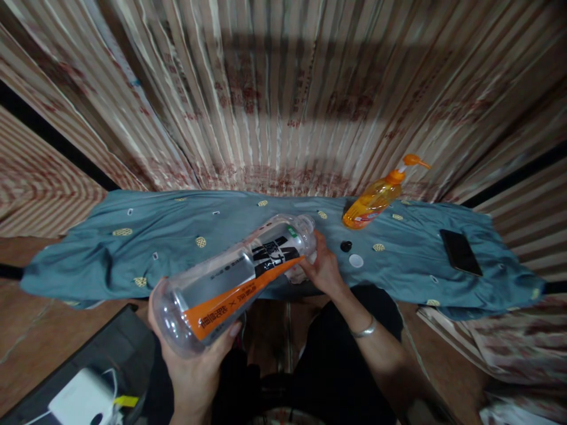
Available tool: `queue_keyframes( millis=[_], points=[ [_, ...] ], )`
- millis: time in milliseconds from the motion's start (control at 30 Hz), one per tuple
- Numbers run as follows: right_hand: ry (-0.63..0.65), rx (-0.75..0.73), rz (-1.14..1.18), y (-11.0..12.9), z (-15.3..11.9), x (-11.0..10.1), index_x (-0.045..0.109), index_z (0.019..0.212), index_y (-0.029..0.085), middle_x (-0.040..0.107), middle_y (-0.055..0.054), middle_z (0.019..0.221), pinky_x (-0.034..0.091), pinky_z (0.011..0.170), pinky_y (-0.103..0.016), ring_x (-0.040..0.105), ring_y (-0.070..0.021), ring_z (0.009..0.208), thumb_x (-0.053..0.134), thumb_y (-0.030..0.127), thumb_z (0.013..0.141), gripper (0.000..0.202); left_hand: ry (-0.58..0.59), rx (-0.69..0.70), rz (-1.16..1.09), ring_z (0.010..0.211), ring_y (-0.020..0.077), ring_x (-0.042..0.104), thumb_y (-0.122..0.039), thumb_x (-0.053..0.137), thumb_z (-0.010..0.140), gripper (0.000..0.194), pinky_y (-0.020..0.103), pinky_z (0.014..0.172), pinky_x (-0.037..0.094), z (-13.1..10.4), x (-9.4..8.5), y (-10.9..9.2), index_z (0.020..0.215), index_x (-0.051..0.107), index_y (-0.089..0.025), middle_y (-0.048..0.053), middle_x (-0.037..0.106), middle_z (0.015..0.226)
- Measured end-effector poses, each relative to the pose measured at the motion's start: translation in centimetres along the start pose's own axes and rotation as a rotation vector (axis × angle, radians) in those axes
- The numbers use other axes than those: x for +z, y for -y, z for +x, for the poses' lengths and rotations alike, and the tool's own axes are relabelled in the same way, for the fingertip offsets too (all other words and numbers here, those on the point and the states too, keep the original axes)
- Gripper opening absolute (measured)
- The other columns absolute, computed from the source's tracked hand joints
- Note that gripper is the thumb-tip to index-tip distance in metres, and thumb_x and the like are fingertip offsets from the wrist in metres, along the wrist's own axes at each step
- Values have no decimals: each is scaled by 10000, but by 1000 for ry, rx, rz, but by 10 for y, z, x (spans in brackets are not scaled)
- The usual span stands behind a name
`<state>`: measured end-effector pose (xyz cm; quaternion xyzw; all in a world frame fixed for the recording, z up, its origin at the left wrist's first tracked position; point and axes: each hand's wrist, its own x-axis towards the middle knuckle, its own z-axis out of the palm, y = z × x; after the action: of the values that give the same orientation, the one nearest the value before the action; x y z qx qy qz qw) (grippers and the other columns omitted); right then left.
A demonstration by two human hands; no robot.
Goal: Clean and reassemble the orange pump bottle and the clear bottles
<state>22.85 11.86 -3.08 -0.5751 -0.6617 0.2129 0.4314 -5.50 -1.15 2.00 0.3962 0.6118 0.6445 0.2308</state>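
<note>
Okay, so both hands are on the clear bottle, which is up in the air over the front edge of the tabletop, left of the middle. It's tilted, base toward the person and neck pointing off toward the back right. Left hand has the base: fingers spread pretty wide, thumb along the near side and the rest wrapped round the far side, so it's clamped on the plastic. Right hand is up at the neck with the fingers much closer together, pinched round it just below the mouth; some fingertips are hidden, so can't tell exactly how they sit. There's a silver bracelet on that wrist. Just beyond the right hand, a small black cap and a white disc lie side by side, nearer the front edge. The orange pump bottle stands by the back edge, right of the middle, and a dark phone lies toward the right end.
</note>
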Motion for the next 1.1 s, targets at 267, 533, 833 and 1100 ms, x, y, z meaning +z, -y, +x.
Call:
queue_keyframes(
  millis=[267,533,833,1100],
  points=[
    [12,18,-7,4,0,-2,609,1579,180,866,-197,1341,734,1021,-564,878,-413,1157,725,651,1012,746,31,-46,-56,1734,531,478,-433,1198,513,1372,748,1447,336,2,1,-6,1692,511,-289,218,501,1839],
    [0,13,-9,3,0,-2,608,1588,208,872,-170,1313,738,986,-557,878,-420,1141,752,641,1005,741,9,-46,-45,1702,545,511,-479,1203,486,1358,766,1438,343,5,1,-5,1654,538,-292,212,540,1792],
    [13,14,-14,1,0,-2,602,1590,166,857,-213,1365,733,1026,-575,872,-428,1196,743,662,1011,775,25,-31,-34,1713,519,510,-466,1197,520,1361,726,1450,344,3,-1,0,1692,524,-304,193,553,1786],
    [18,41,-12,4,0,-3,621,1590,180,868,-200,1347,732,1031,-585,881,-426,1165,747,668,1007,771,-18,-22,-60,1719,545,487,-455,1199,456,1334,756,1452,320,3,6,-12,1623,569,-313,181,556,1773]
  ],
)
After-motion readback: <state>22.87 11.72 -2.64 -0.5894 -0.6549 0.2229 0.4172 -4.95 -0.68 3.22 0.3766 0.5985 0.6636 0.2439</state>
